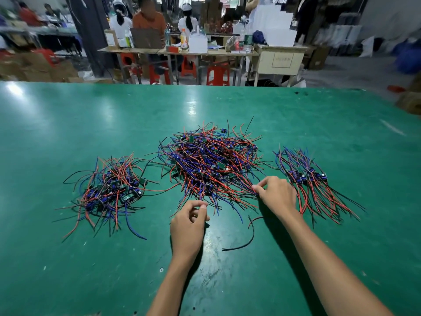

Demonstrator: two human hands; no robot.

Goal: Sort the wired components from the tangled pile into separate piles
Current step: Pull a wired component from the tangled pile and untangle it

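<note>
Green worktable bears three wire piles; red stools behind

Green table: big tangle centre, piles at nine and three, loose black wire at six.

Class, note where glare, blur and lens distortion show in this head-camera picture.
Head view: glare patches whiten the green table at its far middle and far-left corner; the background workshop is blurred; the wide lens bends the table's far edge; the central pile stays sharp.
</note>
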